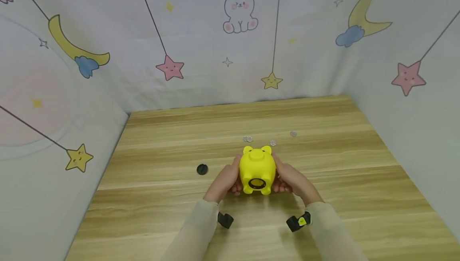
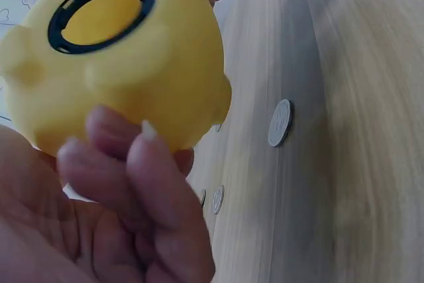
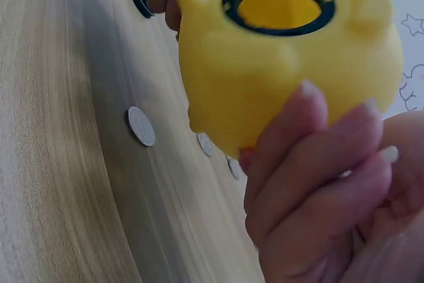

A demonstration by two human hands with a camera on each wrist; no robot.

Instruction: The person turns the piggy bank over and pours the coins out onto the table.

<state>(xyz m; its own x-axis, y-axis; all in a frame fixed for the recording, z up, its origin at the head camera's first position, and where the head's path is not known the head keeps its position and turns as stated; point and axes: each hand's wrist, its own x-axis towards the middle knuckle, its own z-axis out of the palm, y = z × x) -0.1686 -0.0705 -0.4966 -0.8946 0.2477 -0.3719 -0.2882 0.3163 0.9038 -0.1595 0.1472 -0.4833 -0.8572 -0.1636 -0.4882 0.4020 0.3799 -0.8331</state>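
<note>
A yellow piggy bank (image 1: 256, 161) is held between both hands, tipped so that its underside faces the head camera. A black ring (image 3: 324, 18) rims the round hole in its belly, and no plug sits in that hole. My left hand (image 1: 227, 177) grips one side of the bank, fingers curled beneath it. On the opposite side my right hand (image 1: 290, 176) holds it the same way, its bent fingers (image 3: 311, 164) against the yellow wall. A black round plug (image 1: 202, 169) lies on the table left of the left hand.
Several silver coins lie flat beyond the bank, among them one coin (image 1: 273, 143) close behind it and another coin (image 1: 293, 133) farther right. The wood-grain table (image 1: 161, 213) ends at a printed cloth backdrop (image 1: 212, 81) on the back and sides.
</note>
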